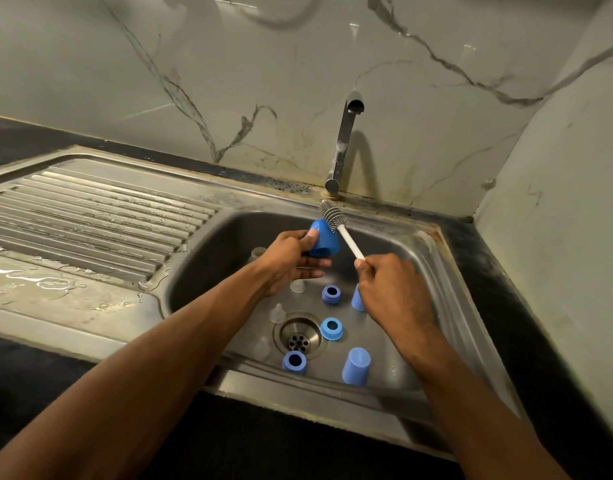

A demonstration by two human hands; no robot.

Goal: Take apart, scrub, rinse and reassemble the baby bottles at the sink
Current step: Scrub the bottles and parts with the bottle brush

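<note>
The left hand [291, 259] grips a blue cap [324, 241] above the drain [299, 336], fingers curled round it. The right hand [388, 285] grips the white handle of the bottle brush [333, 220], whose grey bristles rest against the cap's upper edge, on the tap's [343, 147] side of the drain. The cap looks wet and slick, so it could slip from the hand and drop among the blue rings and caps and the clear teats standing round the drain. It is a tapered, opaque blue cone, held tilted.
</note>
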